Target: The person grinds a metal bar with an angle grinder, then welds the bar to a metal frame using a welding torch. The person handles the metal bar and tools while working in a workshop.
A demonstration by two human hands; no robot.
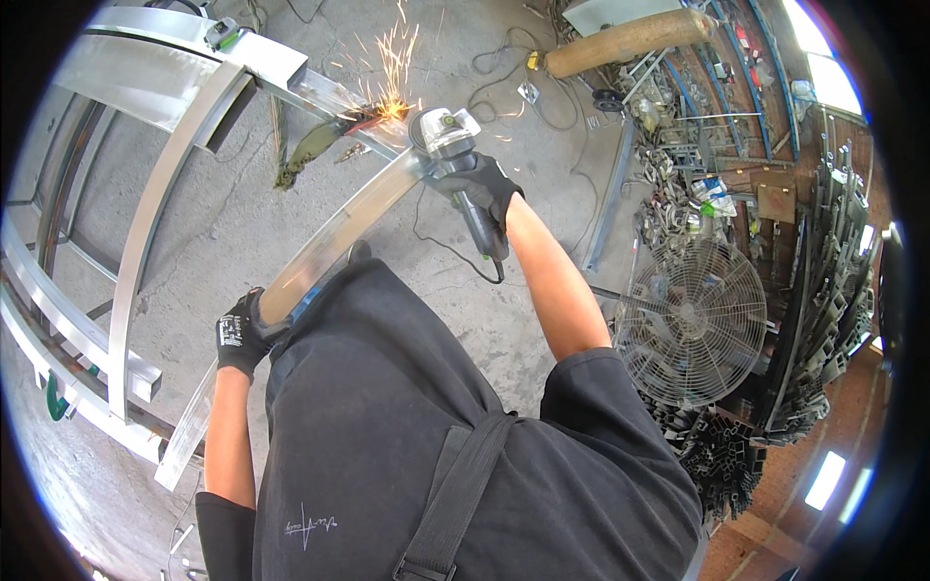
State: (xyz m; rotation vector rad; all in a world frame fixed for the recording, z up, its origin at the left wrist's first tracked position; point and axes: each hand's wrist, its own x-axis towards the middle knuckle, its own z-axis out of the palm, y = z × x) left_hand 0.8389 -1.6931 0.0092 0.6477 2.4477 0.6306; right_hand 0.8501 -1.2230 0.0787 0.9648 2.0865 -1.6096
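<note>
Black-gloved right hand (477,186) is gripping silver-black grinder (448,138), twelve o'clock.
Black-gloved left hand (242,334) is seemingly clasping silver metal bar (341,229), nine o'clock.

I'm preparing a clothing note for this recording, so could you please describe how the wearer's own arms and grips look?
The left grip is in a close-fitting black glove with white print on its back; the right grip is also gloved in black. The left forearm and right forearm are bare up to short, loose black sleeves.
</note>
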